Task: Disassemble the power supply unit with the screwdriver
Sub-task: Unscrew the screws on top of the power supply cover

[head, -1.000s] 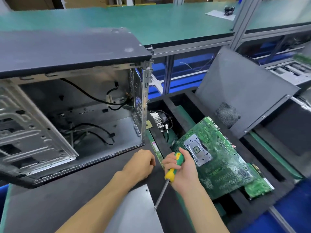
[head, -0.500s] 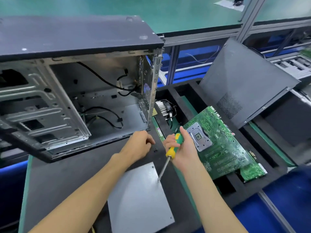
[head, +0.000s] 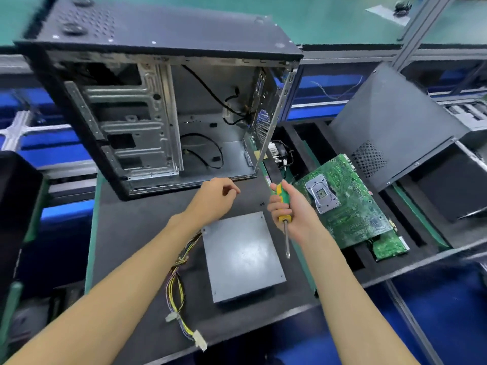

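My right hand [head: 292,212] is wrapped around the green-and-yellow handle of the screwdriver [head: 283,219], whose thin steel shaft points down toward me, its tip hanging just beside the right edge of the power supply unit [head: 242,256]. That unit is a flat grey metal box with a dull sheen, lying on the dark, matte desk [head: 137,227] between my forearms; a bundle of yellow, black and purple wires [head: 176,283] trails from its left side and ends in pale plastic plugs. My left hand [head: 214,200] hovers over the desk just past the box's far-left corner, its fingers [head: 232,187] loosely curled and holding nothing. Beyond it stands the computer case [head: 158,101], black outside and bare stamped steel inside, side open, with only loose black cables in it. To my right, a black foam tray [head: 395,206] holds a green circuit board [head: 342,204] with a silvery square socket, and a small finned cooler sits in a far compartment. A dark perforated metal panel [head: 390,122] leans over the tray.
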`<state>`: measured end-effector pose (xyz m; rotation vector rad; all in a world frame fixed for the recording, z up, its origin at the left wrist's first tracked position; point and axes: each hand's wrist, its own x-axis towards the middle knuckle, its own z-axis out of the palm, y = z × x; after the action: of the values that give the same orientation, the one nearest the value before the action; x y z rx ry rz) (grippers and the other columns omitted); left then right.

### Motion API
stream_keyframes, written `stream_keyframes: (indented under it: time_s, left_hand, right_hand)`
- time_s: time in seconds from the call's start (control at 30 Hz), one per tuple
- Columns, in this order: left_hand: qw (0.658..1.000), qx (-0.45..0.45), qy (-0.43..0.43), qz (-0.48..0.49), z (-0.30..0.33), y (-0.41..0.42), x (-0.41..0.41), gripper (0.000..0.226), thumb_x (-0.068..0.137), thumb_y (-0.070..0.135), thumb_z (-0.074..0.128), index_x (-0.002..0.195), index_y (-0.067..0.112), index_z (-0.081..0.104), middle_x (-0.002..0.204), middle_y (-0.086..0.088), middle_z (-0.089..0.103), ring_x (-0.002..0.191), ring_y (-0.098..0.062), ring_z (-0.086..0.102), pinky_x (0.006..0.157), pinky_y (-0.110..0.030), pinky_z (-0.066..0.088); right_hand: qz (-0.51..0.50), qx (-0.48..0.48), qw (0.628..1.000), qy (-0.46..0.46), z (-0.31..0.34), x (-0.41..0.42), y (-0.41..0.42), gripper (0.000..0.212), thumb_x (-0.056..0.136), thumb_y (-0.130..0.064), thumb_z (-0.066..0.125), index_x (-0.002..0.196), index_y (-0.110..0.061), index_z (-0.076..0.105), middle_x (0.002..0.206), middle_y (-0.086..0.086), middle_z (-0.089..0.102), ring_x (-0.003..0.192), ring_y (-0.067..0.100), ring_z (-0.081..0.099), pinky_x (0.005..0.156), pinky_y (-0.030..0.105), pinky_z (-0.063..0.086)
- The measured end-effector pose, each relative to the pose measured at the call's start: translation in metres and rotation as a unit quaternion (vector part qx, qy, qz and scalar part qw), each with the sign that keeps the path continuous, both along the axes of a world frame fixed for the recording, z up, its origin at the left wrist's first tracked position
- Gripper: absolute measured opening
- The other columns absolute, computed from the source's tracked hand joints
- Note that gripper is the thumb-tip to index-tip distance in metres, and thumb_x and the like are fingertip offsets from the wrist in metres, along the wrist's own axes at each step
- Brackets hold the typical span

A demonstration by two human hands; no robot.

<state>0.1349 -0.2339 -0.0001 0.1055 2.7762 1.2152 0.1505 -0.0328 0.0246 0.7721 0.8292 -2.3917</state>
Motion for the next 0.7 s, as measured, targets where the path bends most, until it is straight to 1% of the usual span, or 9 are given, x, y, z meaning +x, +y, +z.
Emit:
stream_keyframes:
  time_s: [0.07, 0.13, 0.2, 0.23, 0.3, 0.43, 0.53, 0.63, 0.7]
  left_hand:
    - [1.000, 0.003, 0.003, 0.024, -0.001, -0.007, 0.013, 0.020, 0.096, 0.018, 0.054, 0.093, 0.023, 0.072, 0.082, 0.017, 0.065, 0.074, -0.001, 0.058, 0.060, -0.009, 0.037]
    - [0.999, 0.003, 0.000, 0.047, -0.002, -0.012, 0.026, 0.017, 0.096, 0.018, 0.054, 0.094, 0.018, 0.070, 0.085, 0.009, 0.069, 0.080, -0.011, 0.062, 0.067, -0.012, 0.045]
    - [0.998, 0.003, -0.006, 0.070, -0.003, -0.015, 0.038, 0.016, 0.096, 0.019, 0.053, 0.095, 0.016, 0.068, 0.090, 0.002, 0.070, 0.086, -0.019, 0.063, 0.079, -0.030, 0.053]
    - [0.997, 0.002, -0.006, 0.079, -0.004, -0.016, 0.044, 0.015, 0.097, 0.020, 0.053, 0.096, 0.017, 0.068, 0.092, 0.002, 0.069, 0.087, -0.018, 0.062, 0.081, -0.035, 0.053]
    - [0.996, -0.006, -0.005, 0.090, -0.003, -0.014, 0.053, 0.015, 0.098, 0.022, 0.054, 0.102, 0.018, 0.068, 0.100, 0.001, 0.065, 0.094, -0.017, 0.061, 0.086, -0.034, 0.051]
    - [0.991, -0.087, -0.018, 0.103, -0.006, 0.002, 0.070, 0.028, 0.098, 0.037, 0.055, 0.122, 0.022, 0.061, 0.121, -0.002, 0.056, 0.118, -0.021, 0.048, 0.103, -0.036, 0.037]
    - [0.979, -0.155, -0.014, 0.128, -0.009, 0.015, 0.084, 0.044, 0.097, 0.048, 0.055, 0.134, 0.024, 0.053, 0.129, -0.002, 0.047, 0.125, -0.023, 0.037, 0.102, -0.036, 0.025]
    - [0.964, -0.204, -0.016, 0.171, -0.008, 0.029, 0.097, 0.061, 0.091, 0.062, 0.055, 0.140, 0.026, 0.046, 0.134, -0.002, 0.039, 0.130, -0.025, 0.030, 0.105, -0.043, 0.023]
    - [0.957, -0.215, -0.042, 0.192, -0.006, 0.040, 0.104, 0.073, 0.086, 0.071, 0.054, 0.143, 0.027, 0.039, 0.142, -0.005, 0.032, 0.136, -0.027, 0.024, 0.107, -0.054, 0.023]
  right_hand:
    - [0.027, 0.095, 0.995, 0.011, 0.000, 0.004, 0.000, 0.024, 0.108, -0.032, 0.048, 0.091, -0.015, 0.047, 0.058, -0.003, 0.033, 0.036, 0.004, 0.027, 0.029, 0.014, 0.021]
    - [0.063, 0.220, 0.973, 0.027, -0.001, 0.006, 0.004, 0.021, 0.106, -0.030, 0.043, 0.091, -0.014, 0.042, 0.062, 0.000, 0.037, 0.040, 0.008, 0.030, 0.029, 0.017, 0.022]
    - [0.101, 0.367, 0.924, 0.046, -0.007, 0.006, 0.009, 0.018, 0.104, -0.026, 0.038, 0.099, -0.011, 0.047, 0.071, 0.006, 0.045, 0.049, 0.014, 0.039, 0.033, 0.019, 0.031]
    - [0.117, 0.440, 0.888, 0.060, -0.013, 0.007, 0.013, 0.020, 0.105, -0.024, 0.038, 0.104, -0.008, 0.049, 0.078, 0.009, 0.049, 0.054, 0.016, 0.043, 0.036, 0.021, 0.037]
    - [0.147, 0.532, 0.826, 0.111, -0.030, 0.015, 0.020, 0.019, 0.107, -0.025, 0.041, 0.114, -0.008, 0.046, 0.090, 0.012, 0.054, 0.065, 0.020, 0.051, 0.045, 0.028, 0.047]
    - [0.202, 0.603, 0.750, 0.181, -0.069, 0.046, 0.028, 0.026, 0.101, -0.019, 0.060, 0.121, -0.017, 0.043, 0.099, 0.008, 0.063, 0.083, 0.032, 0.067, 0.063, 0.038, 0.056]
    - [0.191, 0.653, 0.696, 0.229, -0.082, 0.052, 0.028, 0.030, 0.096, -0.027, 0.069, 0.114, -0.024, 0.046, 0.089, -0.004, 0.064, 0.085, 0.025, 0.065, 0.058, 0.031, 0.044]
    - [0.234, 0.701, 0.626, 0.248, -0.083, 0.048, 0.021, 0.035, 0.095, -0.041, 0.066, 0.121, -0.023, 0.051, 0.108, 0.000, 0.064, 0.102, 0.025, 0.061, 0.076, 0.037, 0.050]
    - [0.259, 0.734, 0.574, 0.253, -0.084, 0.048, 0.018, 0.040, 0.098, -0.045, 0.061, 0.128, -0.019, 0.052, 0.123, 0.006, 0.056, 0.116, 0.029, 0.052, 0.081, 0.039, 0.046]
